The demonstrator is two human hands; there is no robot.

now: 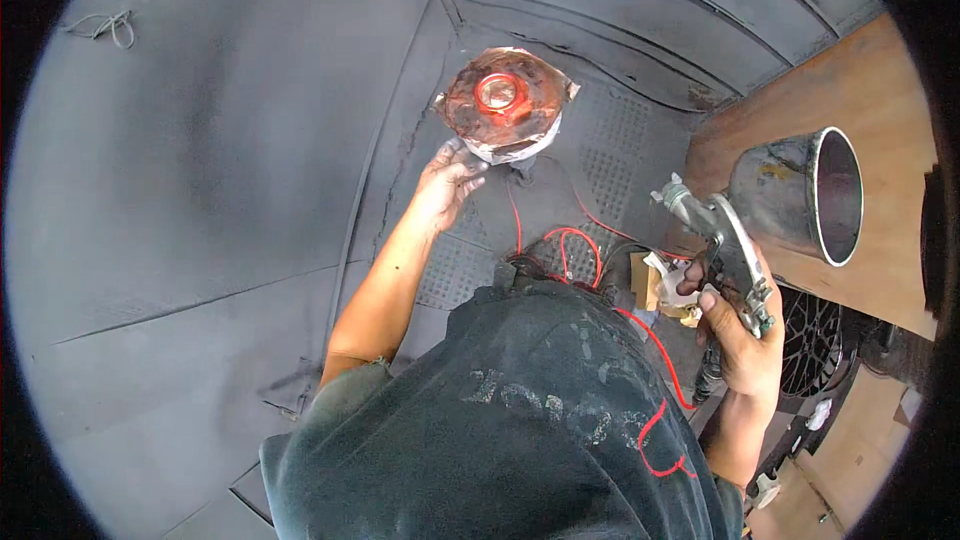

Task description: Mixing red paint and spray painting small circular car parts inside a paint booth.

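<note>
My right hand (738, 330) is wrapped round the grip of a metal spray gun (735, 250). A large grey metal cup (780, 195) is on the gun, tilted with its open rim to the right. Ahead stands a covered round platform (465, 105), its wrapping stained reddish brown and its edge silvery and crumpled. On its top sits a glossy red ring-shaped part (499, 93). My left hand (447, 188) is at the platform's near left edge, fingers loosely apart and nothing visible in them. Whether the fingertips touch the edge I cannot tell.
Grey, paint-dusted walls (220, 120) close in on the left and far side. A red air hose (655, 340) loops over the floor and past my body. At right are a wooden board (905, 90), a cardboard box (644, 280) with crumpled paper, and a black spoked wheel (812, 340).
</note>
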